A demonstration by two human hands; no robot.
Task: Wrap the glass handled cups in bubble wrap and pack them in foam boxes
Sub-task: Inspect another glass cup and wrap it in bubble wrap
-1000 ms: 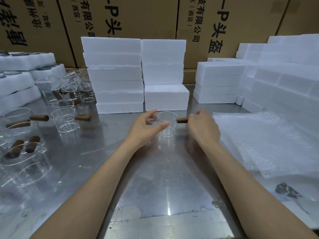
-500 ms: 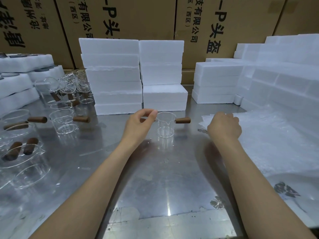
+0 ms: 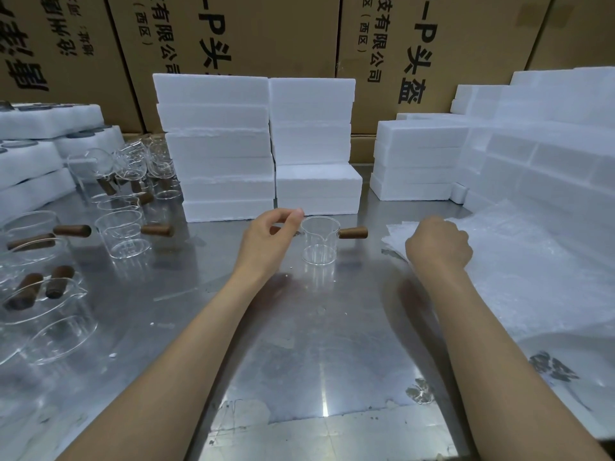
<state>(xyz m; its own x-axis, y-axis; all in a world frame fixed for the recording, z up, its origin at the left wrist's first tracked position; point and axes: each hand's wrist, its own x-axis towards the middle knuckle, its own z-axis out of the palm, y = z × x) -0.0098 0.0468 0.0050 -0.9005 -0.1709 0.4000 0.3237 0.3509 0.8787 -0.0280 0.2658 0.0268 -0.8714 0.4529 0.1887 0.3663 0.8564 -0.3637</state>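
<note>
the glass cup (image 3: 318, 242) stands upright mid-counter (image 3: 299, 344), wooden handle toward 3 o'clock. left hand (image 3: 266, 241) pinches its rim, likely steadying it; right hand (image 3: 437, 242), fingers curled, grips the bubble wrap (image 3: 532, 261) at 3 o'clock.

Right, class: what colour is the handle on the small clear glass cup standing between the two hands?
Brown, wood-like handle, seen in the head view.

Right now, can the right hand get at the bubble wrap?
Likely yes: the right hand is already at the near corner of the bubble wrap, with nothing between them. The cup stands clear to its left.
</note>
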